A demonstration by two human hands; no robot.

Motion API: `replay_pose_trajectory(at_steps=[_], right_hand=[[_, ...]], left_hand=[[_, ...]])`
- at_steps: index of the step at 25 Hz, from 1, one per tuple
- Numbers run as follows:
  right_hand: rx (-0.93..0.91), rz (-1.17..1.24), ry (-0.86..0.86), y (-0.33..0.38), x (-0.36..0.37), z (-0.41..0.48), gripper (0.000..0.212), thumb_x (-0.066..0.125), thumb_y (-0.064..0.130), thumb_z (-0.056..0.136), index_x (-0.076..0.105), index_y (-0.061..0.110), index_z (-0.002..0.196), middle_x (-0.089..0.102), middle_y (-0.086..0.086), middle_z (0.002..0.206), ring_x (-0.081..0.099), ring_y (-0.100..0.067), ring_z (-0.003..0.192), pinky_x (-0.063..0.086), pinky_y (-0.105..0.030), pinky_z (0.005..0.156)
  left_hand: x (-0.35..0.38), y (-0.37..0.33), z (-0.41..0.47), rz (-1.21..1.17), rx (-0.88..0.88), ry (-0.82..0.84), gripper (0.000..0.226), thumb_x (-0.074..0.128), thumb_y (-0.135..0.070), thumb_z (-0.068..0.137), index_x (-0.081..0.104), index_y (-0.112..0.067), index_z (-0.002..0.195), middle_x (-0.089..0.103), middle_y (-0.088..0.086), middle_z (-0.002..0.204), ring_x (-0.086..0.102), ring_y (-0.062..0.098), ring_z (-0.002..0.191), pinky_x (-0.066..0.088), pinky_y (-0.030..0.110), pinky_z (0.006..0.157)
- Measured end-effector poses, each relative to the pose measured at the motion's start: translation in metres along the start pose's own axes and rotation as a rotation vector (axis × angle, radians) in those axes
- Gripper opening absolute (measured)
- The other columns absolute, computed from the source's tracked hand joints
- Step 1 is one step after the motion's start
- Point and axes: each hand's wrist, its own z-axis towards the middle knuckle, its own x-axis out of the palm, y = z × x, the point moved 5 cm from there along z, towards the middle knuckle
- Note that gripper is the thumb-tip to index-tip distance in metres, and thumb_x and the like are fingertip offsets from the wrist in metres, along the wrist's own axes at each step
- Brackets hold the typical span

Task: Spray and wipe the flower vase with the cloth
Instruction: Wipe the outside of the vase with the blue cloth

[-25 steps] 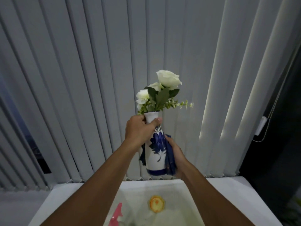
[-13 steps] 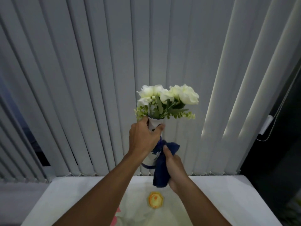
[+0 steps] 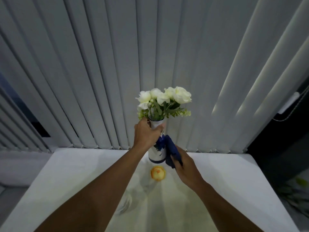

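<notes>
Left hand (image 3: pixel 147 133) clamped round the neck of the flower vase (image 3: pixel 157 152), held near the table's (image 3: pixel 234 173) far edge, right hand (image 3: pixel 185 169) pinching the blue cloth (image 3: pixel 172 152) against its side — glazed, slippery, breakable, so that neck grip looks wise.

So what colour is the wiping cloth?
Dark navy blue cloth, pressed against the vase; head view.
</notes>
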Motion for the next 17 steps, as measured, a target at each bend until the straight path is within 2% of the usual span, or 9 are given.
replay_pose_trajectory(at_steps=[2, 4, 7, 8, 10, 12, 14, 17], right_hand=[[0.076, -0.068, 0.024, -0.031, 0.007, -0.007, 0.026, 0.047, 0.016, 0.104, 0.058, 0.023, 0.126, 0.063, 0.019, 0.088, 0.062, -0.001, 0.079, 0.045, -0.022, 0.074], [0.121, -0.147, 0.047, -0.052, 0.012, -0.017, 0.015, 0.047, 0.020, 0.104, 0.059, 0.030, 0.106, 0.053, 0.019, 0.071, 0.053, 0.001, 0.065, 0.041, -0.020, 0.069], [0.213, -0.209, 0.043, -0.078, 0.019, -0.037, 0.030, 0.051, 0.025, 0.102, 0.049, 0.051, 0.088, 0.049, 0.025, 0.064, 0.049, 0.008, 0.059, 0.039, -0.017, 0.066], [0.255, -0.218, 0.057, -0.088, 0.022, -0.046, 0.026, 0.051, 0.026, 0.102, 0.056, 0.049, 0.089, 0.051, 0.026, 0.065, 0.050, 0.008, 0.060, 0.042, -0.018, 0.067], [0.333, -0.224, 0.067, -0.104, 0.026, -0.065, 0.019, 0.052, 0.025, 0.101, 0.067, 0.037, 0.107, 0.059, 0.025, 0.075, 0.055, 0.005, 0.068, 0.049, -0.023, 0.073], [0.389, -0.215, 0.066, -0.113, 0.027, -0.080, 0.025, 0.054, 0.023, 0.101, 0.067, 0.032, 0.120, 0.064, 0.019, 0.090, 0.062, -0.006, 0.080, 0.053, -0.026, 0.081], [0.429, -0.205, 0.066, -0.118, 0.027, -0.091, 0.026, 0.056, 0.020, 0.100, 0.067, 0.028, 0.123, 0.064, 0.014, 0.097, 0.061, -0.011, 0.085, 0.052, -0.026, 0.085], [0.437, -0.191, 0.071, -0.122, 0.027, -0.100, 0.023, 0.056, 0.020, 0.101, 0.068, 0.025, 0.119, 0.064, 0.014, 0.094, 0.060, -0.012, 0.084, 0.051, -0.024, 0.080]], left_hand=[[0.018, 0.024, -0.006, -0.005, -0.036, 0.057, 0.051, 0.085, -0.035, 0.079, 0.067, -0.011, 0.121, 0.076, 0.007, 0.116, 0.072, 0.024, 0.108, 0.053, 0.026, 0.084], [0.035, 0.049, -0.012, -0.009, -0.073, 0.096, 0.054, 0.086, -0.032, 0.079, 0.065, -0.010, 0.124, 0.075, 0.008, 0.122, 0.070, 0.025, 0.114, 0.053, 0.027, 0.089], [0.056, 0.082, -0.022, 0.012, -0.100, 0.120, 0.059, 0.086, -0.033, 0.080, 0.060, -0.011, 0.129, 0.072, 0.008, 0.129, 0.067, 0.027, 0.121, 0.056, 0.035, 0.099], [0.061, 0.091, -0.025, 0.011, -0.106, 0.122, 0.060, 0.086, -0.031, 0.080, 0.059, -0.011, 0.130, 0.071, 0.008, 0.131, 0.067, 0.026, 0.121, 0.055, 0.034, 0.099], [0.066, 0.105, -0.029, 0.003, -0.118, 0.118, 0.059, 0.085, -0.028, 0.081, 0.059, -0.010, 0.131, 0.071, 0.009, 0.131, 0.067, 0.025, 0.121, 0.054, 0.030, 0.095], [0.070, 0.118, -0.032, 0.006, -0.141, 0.112, 0.058, 0.085, -0.027, 0.081, 0.059, -0.009, 0.129, 0.072, 0.010, 0.129, 0.068, 0.026, 0.119, 0.053, 0.029, 0.093], [0.073, 0.129, -0.035, 0.017, -0.154, 0.108, 0.056, 0.085, -0.027, 0.081, 0.060, -0.009, 0.127, 0.072, 0.011, 0.128, 0.068, 0.027, 0.118, 0.052, 0.028, 0.093], [0.076, 0.141, -0.036, 0.019, -0.165, 0.116, 0.054, 0.085, -0.028, 0.082, 0.059, -0.010, 0.127, 0.072, 0.009, 0.129, 0.068, 0.026, 0.118, 0.052, 0.029, 0.092]])
